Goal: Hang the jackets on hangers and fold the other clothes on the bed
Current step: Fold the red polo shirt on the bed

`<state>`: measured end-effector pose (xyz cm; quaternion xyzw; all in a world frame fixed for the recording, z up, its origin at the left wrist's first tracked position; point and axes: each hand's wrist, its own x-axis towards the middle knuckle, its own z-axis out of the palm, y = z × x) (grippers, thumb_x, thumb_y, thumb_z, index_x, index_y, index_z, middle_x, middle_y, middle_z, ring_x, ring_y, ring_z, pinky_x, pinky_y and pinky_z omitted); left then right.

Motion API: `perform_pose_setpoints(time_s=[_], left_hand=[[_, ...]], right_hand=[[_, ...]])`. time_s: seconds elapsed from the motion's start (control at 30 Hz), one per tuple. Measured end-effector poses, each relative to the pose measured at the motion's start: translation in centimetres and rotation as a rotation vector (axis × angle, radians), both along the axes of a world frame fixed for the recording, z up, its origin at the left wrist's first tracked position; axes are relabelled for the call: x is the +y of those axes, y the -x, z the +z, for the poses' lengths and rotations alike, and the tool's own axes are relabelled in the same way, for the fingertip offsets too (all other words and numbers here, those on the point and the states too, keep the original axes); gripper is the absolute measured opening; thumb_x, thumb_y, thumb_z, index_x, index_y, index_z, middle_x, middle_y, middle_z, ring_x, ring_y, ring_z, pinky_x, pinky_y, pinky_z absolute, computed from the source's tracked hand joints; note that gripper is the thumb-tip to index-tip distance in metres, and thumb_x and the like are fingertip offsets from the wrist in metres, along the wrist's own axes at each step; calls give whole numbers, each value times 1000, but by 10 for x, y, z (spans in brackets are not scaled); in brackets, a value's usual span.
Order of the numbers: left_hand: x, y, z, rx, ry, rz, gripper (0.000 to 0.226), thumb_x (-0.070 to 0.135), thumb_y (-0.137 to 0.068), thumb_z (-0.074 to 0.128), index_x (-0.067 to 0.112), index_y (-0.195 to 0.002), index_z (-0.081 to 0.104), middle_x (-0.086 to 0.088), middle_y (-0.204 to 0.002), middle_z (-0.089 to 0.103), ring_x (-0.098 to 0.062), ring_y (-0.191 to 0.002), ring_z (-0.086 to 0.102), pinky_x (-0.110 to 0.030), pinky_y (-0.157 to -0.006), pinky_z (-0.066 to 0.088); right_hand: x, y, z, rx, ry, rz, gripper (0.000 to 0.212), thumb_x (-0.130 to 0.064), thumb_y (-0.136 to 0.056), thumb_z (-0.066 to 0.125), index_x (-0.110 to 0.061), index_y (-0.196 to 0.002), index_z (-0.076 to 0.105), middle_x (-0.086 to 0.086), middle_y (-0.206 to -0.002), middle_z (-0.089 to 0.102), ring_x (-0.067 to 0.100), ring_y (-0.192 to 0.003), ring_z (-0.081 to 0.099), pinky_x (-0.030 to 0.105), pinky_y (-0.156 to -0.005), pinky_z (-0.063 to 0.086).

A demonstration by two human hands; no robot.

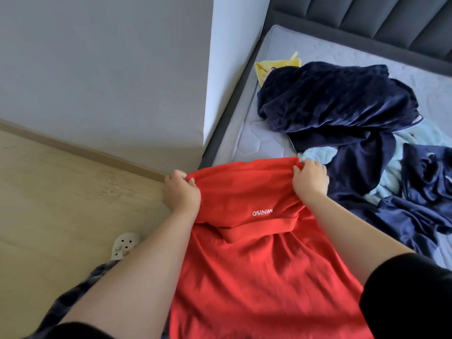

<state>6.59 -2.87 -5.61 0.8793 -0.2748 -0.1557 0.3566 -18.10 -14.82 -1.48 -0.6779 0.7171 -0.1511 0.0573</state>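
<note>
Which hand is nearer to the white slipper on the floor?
Left. The left hand grips the red shirt over the floor, up and right of the slipper; the right hand grips the shirt's far side, over the bed.

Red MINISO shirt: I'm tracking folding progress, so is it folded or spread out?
Half folded: the red shirt has its far end doubled over the rest; left hand and right hand grip the fold's corners.

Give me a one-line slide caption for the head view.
Left hand and right hand grip the edge of a red shirt beside a mattress piled with navy, light-blue and yellow clothes.
</note>
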Motion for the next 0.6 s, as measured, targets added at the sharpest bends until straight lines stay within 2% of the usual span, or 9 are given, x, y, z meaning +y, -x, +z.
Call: perform_pose_setpoints(time_s=[0.07, 0.13, 0.2, 0.27, 0.3, 0.4, 0.47, 0.53, 0.6], left_hand=[[-7, 11, 9, -312, 192, -137, 29, 14, -86, 58, 6, -114, 58, -18, -115, 58, -38, -107, 51, -44, -85, 40], [-16, 25, 14, -526, 351, -447, 39, 21, -88, 49, 6, -122, 56, -16, -125, 56, -35, -115, 50, -45, -93, 41], [-13, 37, 5, -610, 161, -789, 55, 36, -93, 38, 11, -142, 40, -11, -147, 40, -29, -136, 33, -50, -107, 32], [-3, 40, -19, -594, -130, -935, 66, 48, -97, 32, 20, -153, 11, -1, -160, 13, -22, -147, 7, -50, -116, 14], [2, 39, -31, -568, -200, -934, 69, 52, -97, 29, 22, -153, 2, 3, -161, 4, -20, -148, 0, -49, -117, 8], [0, 30, -35, -519, -200, -862, 70, 55, -95, 20, 21, -153, 1, 5, -161, 0, -19, -148, -5, -50, -116, 4], [-10, 24, -28, -448, -143, -776, 68, 54, -96, 19, 20, -153, 7, 3, -161, 6, -21, -148, -3, -53, -115, 4], [-23, 17, -22, -338, -162, -803, 67, 53, -97, 25, 21, -153, 6, 3, -161, 8, -23, -147, -6, -55, -114, 1], [-36, 10, -12, -220, -258, -888, 74, 55, -95, 36, 23, -153, 2, 4, -160, 9, -21, -147, -7, -55, -115, -1]], right_hand=[[8, -13, 3, 31, 244, 225, 39, -21, -93, 48, -2, -127, 50, 19, -130, 50, 38, -120, 44, 46, -101, 32], [18, -25, 2, 45, 393, 520, 46, -24, -90, 43, -2, -130, 50, 20, -134, 49, 36, -126, 43, 48, -106, 31], [24, -25, -15, 327, 230, 745, 56, -37, -92, 34, -9, -140, 44, 14, -146, 42, 29, -137, 35, 50, -112, 23], [19, -11, -31, 504, -53, 661, 62, -46, -96, 29, -16, -150, 25, 4, -157, 23, 19, -146, 15, 48, -117, 8], [13, -2, -35, 484, -145, 524, 62, -47, -97, 28, -17, -151, 19, 1, -159, 17, 17, -147, 8, 49, -117, 4], [-4, 6, -32, 381, -279, 217, 63, -47, -99, 22, -10, -151, 16, 4, -159, 14, 20, -147, 3, 54, -116, 1], [-9, -2, -27, 350, -172, 268, 61, -40, -99, 28, -9, -150, 18, 7, -159, 13, 22, -147, 2, 53, -115, 1], [-9, -17, -19, 257, -40, 447, 64, -26, -91, 43, -11, -150, 21, 8, -159, 13, 22, -147, 3, 49, -116, 1], [-10, -31, -9, 271, -120, 657, 80, -18, -78, 52, -17, -151, 19, 6, -159, 14, 21, -148, 2, 47, -116, -1]])
